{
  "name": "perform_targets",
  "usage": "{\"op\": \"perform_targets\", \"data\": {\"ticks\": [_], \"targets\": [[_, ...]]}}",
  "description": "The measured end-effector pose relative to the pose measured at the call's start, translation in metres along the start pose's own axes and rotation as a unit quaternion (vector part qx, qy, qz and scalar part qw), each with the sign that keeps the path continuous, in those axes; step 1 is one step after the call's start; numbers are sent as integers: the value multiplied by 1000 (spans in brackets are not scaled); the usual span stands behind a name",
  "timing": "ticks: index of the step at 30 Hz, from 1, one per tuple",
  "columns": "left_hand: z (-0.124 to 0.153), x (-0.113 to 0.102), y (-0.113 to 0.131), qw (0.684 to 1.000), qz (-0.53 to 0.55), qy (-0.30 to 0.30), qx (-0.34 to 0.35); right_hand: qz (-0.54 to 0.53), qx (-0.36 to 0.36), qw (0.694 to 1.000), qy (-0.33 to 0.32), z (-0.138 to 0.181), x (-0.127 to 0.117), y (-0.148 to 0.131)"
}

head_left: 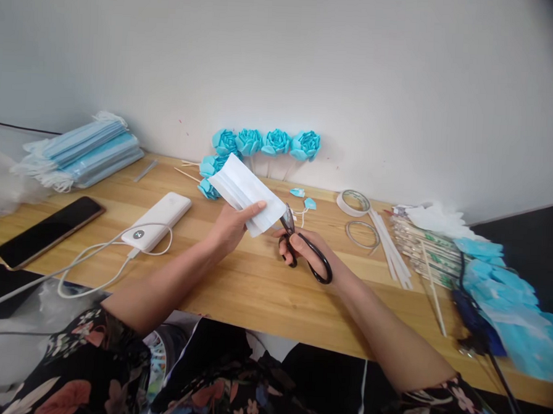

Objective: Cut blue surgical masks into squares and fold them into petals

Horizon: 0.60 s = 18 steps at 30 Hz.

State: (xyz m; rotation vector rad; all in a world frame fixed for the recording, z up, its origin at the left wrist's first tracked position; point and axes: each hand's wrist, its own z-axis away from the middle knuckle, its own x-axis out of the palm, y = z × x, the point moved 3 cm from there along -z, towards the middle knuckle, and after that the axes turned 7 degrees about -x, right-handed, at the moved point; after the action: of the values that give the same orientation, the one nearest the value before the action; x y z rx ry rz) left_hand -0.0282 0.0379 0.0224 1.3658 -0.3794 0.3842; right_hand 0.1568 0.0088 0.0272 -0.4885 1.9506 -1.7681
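Note:
My left hand (233, 227) is closed on a white face mask (246, 192), holding it tilted above the wooden table (254, 280). My right hand (307, 250) grips black-handled scissors (308, 247), whose blades touch the mask's lower right end. Behind the mask, several blue flowers (265, 142) made of mask fabric lean on sticks against the white wall.
A stack of blue masks (82, 150) lies at the far left. A phone (48, 231) and a white power bank (157, 220) with its cable sit left of my hands. Tape rolls (353, 202), white strips (390, 247), wrapped sticks (425, 252) and blue scraps (508, 299) fill the right side.

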Motion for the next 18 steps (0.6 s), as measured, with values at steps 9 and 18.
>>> {"op": "perform_targets", "data": {"ticks": [9, 18], "targets": [[-1, -6, -1, 997, -66, 16, 27, 86, 26, 995, 52, -2, -6, -4], [0, -8, 3, 993, -112, 21, 10, 113, 72, 990, 43, -4, -7, -9]]}}
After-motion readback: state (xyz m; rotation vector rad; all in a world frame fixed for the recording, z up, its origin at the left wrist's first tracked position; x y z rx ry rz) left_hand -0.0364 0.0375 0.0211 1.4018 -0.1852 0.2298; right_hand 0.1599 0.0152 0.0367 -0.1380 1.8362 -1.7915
